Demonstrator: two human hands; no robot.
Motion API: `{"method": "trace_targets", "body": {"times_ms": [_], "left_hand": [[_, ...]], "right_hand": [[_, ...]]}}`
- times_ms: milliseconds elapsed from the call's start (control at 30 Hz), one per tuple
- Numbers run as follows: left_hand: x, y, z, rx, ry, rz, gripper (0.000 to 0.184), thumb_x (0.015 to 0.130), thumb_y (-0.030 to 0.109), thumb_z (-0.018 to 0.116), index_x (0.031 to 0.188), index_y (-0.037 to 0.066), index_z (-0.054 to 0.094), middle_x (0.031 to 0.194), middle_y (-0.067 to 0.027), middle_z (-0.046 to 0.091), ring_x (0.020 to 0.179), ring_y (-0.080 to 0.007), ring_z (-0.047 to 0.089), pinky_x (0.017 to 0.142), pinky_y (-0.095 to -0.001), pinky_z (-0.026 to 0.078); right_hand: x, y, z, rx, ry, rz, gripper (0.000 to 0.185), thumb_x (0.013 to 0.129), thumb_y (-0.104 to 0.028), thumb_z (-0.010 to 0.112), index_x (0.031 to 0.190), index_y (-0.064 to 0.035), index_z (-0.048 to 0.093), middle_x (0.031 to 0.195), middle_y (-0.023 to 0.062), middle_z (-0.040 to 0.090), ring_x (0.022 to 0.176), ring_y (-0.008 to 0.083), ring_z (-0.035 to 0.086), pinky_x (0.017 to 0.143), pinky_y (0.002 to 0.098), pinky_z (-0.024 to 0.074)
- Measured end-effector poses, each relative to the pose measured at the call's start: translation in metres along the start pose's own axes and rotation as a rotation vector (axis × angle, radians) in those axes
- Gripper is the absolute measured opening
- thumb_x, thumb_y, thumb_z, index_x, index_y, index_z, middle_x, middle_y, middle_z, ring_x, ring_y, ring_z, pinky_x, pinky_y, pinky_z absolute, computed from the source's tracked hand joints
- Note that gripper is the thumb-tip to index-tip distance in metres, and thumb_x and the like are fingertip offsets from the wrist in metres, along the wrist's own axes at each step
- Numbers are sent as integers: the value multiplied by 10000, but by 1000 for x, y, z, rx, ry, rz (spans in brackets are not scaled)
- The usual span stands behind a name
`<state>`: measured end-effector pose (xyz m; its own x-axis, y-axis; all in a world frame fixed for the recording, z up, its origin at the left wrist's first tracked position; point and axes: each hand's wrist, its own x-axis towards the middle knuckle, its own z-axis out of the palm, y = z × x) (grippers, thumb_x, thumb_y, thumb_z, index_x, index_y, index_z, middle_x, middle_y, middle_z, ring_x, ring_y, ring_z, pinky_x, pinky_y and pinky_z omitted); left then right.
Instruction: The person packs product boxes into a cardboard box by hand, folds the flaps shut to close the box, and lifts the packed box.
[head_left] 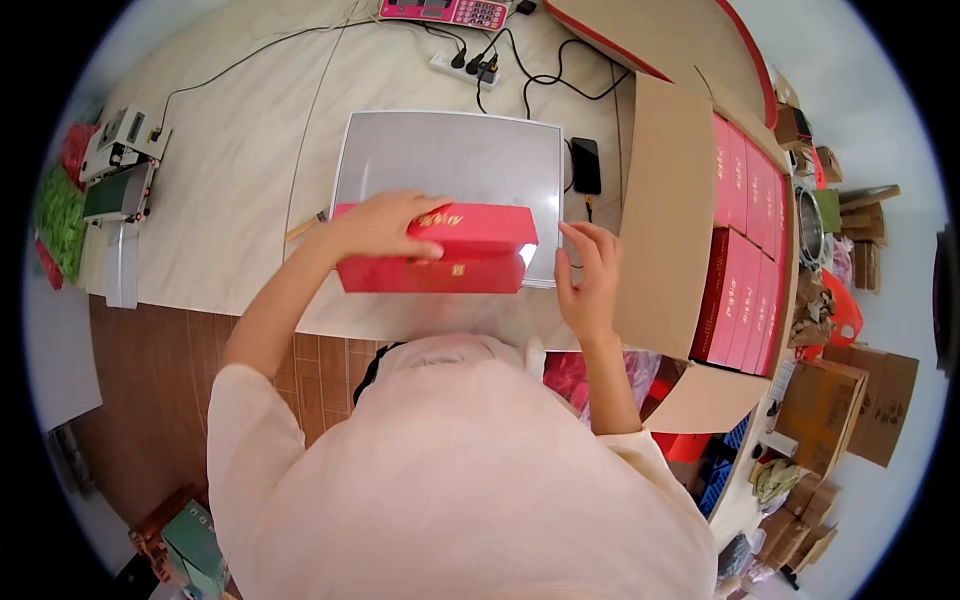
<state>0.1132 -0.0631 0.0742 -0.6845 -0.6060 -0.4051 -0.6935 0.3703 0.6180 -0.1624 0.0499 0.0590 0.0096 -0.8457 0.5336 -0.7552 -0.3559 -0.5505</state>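
A long red gift box (470, 245) with gold lettering is held over the near part of a grey flat panel (450, 150) on the table. My left hand (395, 228) grips it from the left, fingers on top and thumb on the front side. Just past the box's right end, my right hand (592, 272) is apart from it, fingers spread and holding nothing. To the right, an open cardboard carton (665, 230) contains several similar red boxes (745, 295) in rows.
A black phone (586, 166) lies right of the panel. Behind it are a white power strip (465, 68) with black cables and a pink scale (450, 12). A small machine (125, 165) stands at the far left. Cardboard boxes (825, 415) are piled along the right.
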Motion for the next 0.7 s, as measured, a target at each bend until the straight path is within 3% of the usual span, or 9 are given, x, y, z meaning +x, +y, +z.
{"method": "trace_targets", "body": {"times_ms": [133,233,300,367,500,600,667,700], "left_hand": [[78,-37,-13,-109,-135,78,701,770,421,701,1350,97,479,1170,-132,541,1099,-288,504,945,-356,398],[99,-36,-27,14,-172,80,636,787,388,697,1329,113,509,1164,-118,550,1109,-270,505,963,-354,396],[109,-53,-24,148,-77,188,535,808,330,685,1283,124,552,1173,-109,548,1114,-261,506,981,-356,390],[100,-50,-30,93,210,233,416,831,268,662,1213,117,600,1162,-97,546,1120,-236,506,986,-350,385],[53,-40,-39,-111,369,232,338,859,201,614,1180,96,605,1123,-94,568,1050,-230,538,933,-335,421],[-3,-53,-29,-267,633,98,290,904,171,572,1177,77,603,1101,-73,603,1034,-180,557,909,-302,440],[-38,-74,-7,-407,770,-11,262,935,171,542,1160,51,604,1057,-64,626,972,-155,577,888,-292,448],[-54,-86,9,-501,830,-80,255,949,175,530,1149,36,605,1038,-58,632,946,-144,583,884,-288,447]], "right_hand": [[-7,9,-13,-60,48,68,328,773,6,625,1094,-63,622,1037,106,586,967,291,520,840,389,426],[-14,10,-22,-88,77,126,326,780,3,625,1099,-60,618,1028,110,590,956,291,528,832,389,431],[-19,12,-23,-90,90,152,325,783,2,625,1103,-57,616,1028,113,590,954,295,530,829,389,434],[-19,17,-21,-76,69,159,316,792,2,618,1103,-50,614,1026,119,591,957,298,532,825,387,435],[3,18,-12,-45,22,110,316,794,-30,640,1108,-49,609,1035,125,590,968,301,527,835,394,428],[34,21,11,-6,-118,22,438,766,-145,719,1169,-61,571,1112,145,558,1027,314,502,874,422,409],[55,22,40,-28,-347,-81,780,673,-377,796,1316,-88,464,1275,210,457,1165,380,432,982,486,349],[62,22,58,-19,-362,-108,780,673,-377,796,1316,-88,464,1275,210,457,1165,380,432,982,486,349]]}}
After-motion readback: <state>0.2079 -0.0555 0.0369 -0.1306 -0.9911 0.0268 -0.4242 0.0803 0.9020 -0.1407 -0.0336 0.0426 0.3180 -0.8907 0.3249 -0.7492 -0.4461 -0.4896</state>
